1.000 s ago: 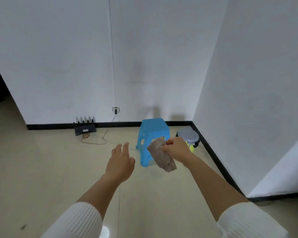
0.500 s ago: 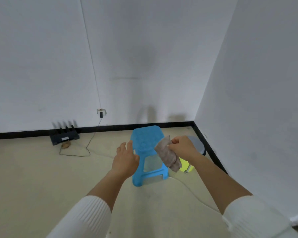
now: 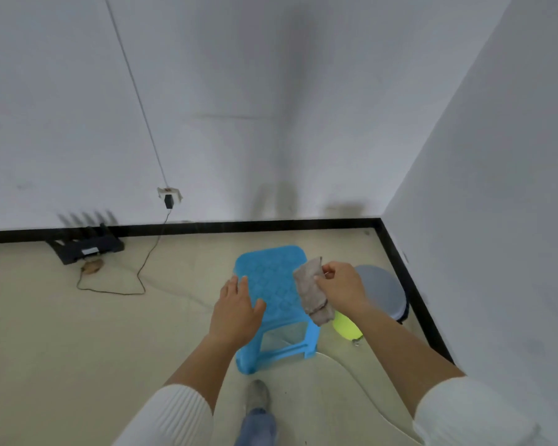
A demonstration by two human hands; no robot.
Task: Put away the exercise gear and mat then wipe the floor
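Observation:
My right hand (image 3: 340,289) pinches a grey-brown cloth (image 3: 311,294) that hangs down over the right edge of a blue plastic stool (image 3: 276,278). My left hand (image 3: 236,309) is held flat with fingers straight above the stool's left edge; whether it touches the seat is unclear. The stool stands on the beige floor (image 3: 78,342) near the room's corner. No exercise gear or mat is in view.
A grey-lidded bin (image 3: 384,292) and a yellow-green object (image 3: 347,326) sit right of the stool by the wall. A black router (image 3: 87,247) with its cable (image 3: 126,289) lies at the left baseboard. My shoe (image 3: 257,395) is on the floor in front of the stool.
I have stepped closer to the stool, which now lies right under my hands. The left hand has moved over the seat's left edge. The right hand still holds the cloth.

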